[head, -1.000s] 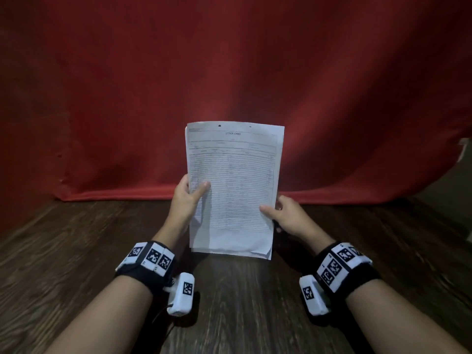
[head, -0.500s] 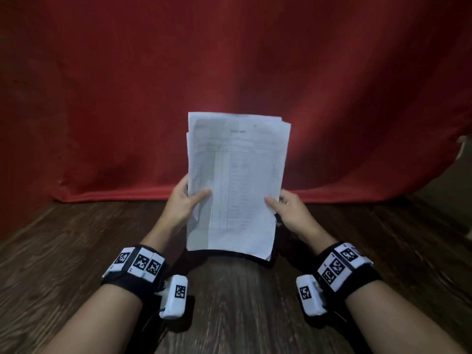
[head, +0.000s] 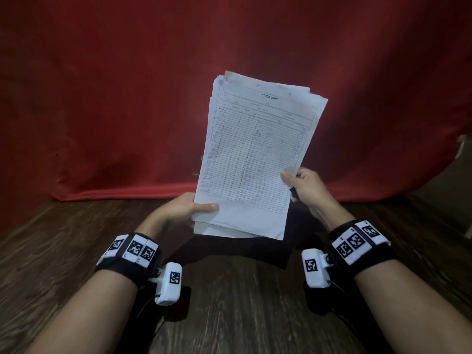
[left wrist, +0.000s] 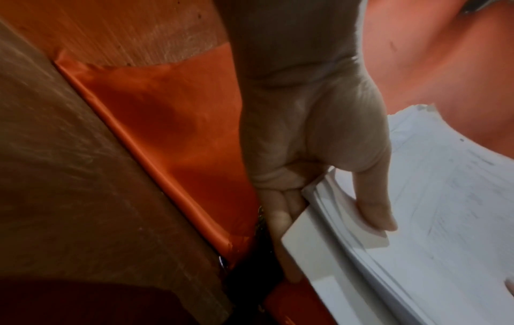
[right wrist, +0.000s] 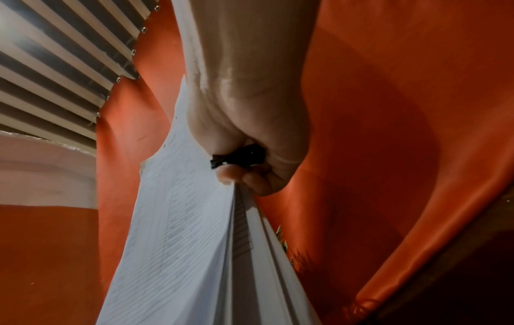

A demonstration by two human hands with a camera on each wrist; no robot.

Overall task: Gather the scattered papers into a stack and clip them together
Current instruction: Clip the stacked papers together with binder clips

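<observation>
A stack of white printed papers (head: 252,159), headed "STOCK CARD", is held upright above the wooden table, tilted to the right, its sheets slightly fanned at the top. My left hand (head: 186,208) pinches the stack's lower left corner, thumb on the front and fingers behind (left wrist: 370,204). My right hand (head: 304,185) grips the right edge with the thumb on the front. A small black clip (right wrist: 239,157) is tucked in the right palm against the paper edge (right wrist: 194,220); a bit of the clip (head: 293,192) shows in the head view too.
A dark wooden table (head: 229,302) lies below the hands. A red cloth backdrop (head: 127,98) hangs behind and meets the table's far edge. Corrugated metal sheeting (right wrist: 55,66) shows above the cloth in the right wrist view.
The stack has risen off the table and tilted to the right. My left hand slid down to the lower left corner; my right hand moved up along the right edge.
</observation>
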